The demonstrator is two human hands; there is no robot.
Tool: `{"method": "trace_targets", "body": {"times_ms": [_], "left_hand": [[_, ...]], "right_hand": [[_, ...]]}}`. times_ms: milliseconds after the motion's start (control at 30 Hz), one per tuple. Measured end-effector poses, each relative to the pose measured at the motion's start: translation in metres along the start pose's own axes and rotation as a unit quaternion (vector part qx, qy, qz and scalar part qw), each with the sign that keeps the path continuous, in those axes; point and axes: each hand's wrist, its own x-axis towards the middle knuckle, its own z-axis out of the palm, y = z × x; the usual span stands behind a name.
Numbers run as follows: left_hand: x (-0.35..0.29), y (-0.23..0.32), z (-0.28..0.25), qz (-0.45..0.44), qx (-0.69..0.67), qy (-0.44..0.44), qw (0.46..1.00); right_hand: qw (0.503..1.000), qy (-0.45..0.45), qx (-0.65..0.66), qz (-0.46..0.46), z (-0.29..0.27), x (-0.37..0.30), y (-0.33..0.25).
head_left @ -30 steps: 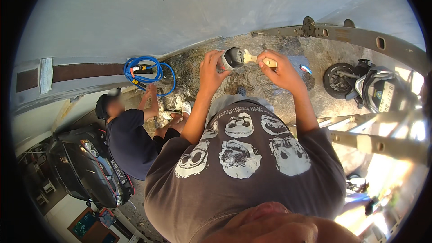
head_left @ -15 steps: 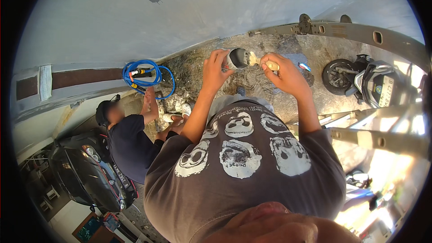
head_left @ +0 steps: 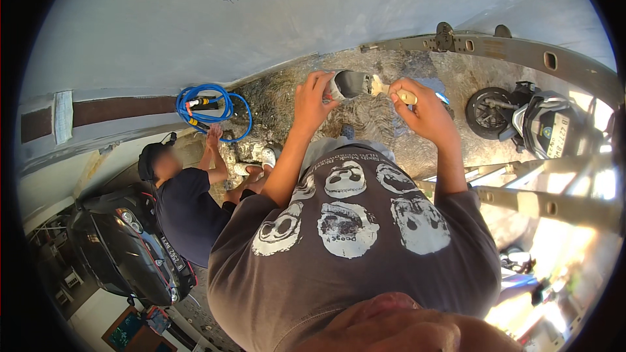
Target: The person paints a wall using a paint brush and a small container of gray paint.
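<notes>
My left hand (head_left: pixel 314 101) grips a small cup (head_left: pixel 352 83) with grey paint inside, its mouth tipped toward the right. In my right hand (head_left: pixel 417 105) is a paintbrush (head_left: pixel 405 96), pinched by its pale wooden handle. The bristle end, smeared with grey, points left at the cup's rim; whether it touches the rim I cannot tell. Both hands are out in front of my chest, below the wall (head_left: pixel 195 32), which carries darker grey patches at the top of the view.
A ladder (head_left: pixel 521 197) stretches along the right, near a parked motorcycle (head_left: pixel 548 120). At left, a person in dark clothes (head_left: pixel 189 205) is beside a coiled blue hose (head_left: pixel 207 105), with a black car (head_left: pixel 124 248) behind. Rough, stained floor (head_left: pixel 274 101) lies below.
My right hand has drawn the paintbrush a little to the right, so its bristles are farther out of the cup. My left hand has hardly moved.
</notes>
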Motion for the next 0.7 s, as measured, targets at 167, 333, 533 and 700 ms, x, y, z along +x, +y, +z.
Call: {"method": "trace_targets", "body": {"times_ms": [167,333,533,700], "left_hand": [[-0.002,-0.008,-0.006,-0.009,-0.008,0.016,1.000],[-0.001,-0.009,-0.014,-0.020,-0.024,0.034,0.999],[-0.003,-0.009,-0.016,-0.034,-0.028,0.029,0.999],[-0.006,-0.007,-0.017,-0.023,-0.026,0.040,0.999]], "right_hand": [[0.999,-0.021,0.006,0.030,-0.013,0.000,-0.009],[0.975,0.131,0.166,0.065,-0.019,-0.007,0.001],[0.936,0.253,0.221,0.107,-0.002,0.005,0.017],[0.908,0.300,0.235,0.171,0.026,0.015,0.022]]}}
